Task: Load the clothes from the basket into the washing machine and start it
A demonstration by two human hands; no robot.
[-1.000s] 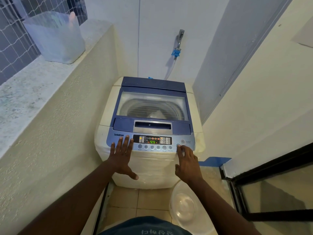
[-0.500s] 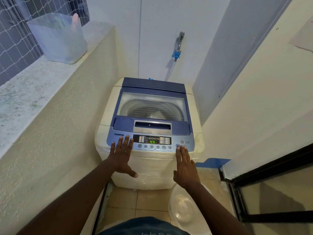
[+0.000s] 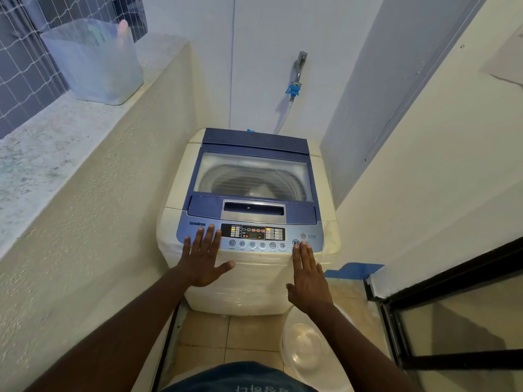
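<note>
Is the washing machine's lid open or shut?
Shut. The lid lies flat on the washing machine, and the drum shows only through its clear window.

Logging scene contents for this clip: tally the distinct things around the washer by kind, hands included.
Hands: 2, left hand, right hand
Washing machine: 1
Translucent plastic containers: 2, tub on ledge, basin on floor
Wall tap: 1
Total: 6

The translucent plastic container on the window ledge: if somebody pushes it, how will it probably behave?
The translucent plastic container looks thin-walled, so probably light and somewhat flexible. Its broad base sits flat on the ledge, so it should slide rather than tip. It stands near the ledge's edge and could fall off.
</note>
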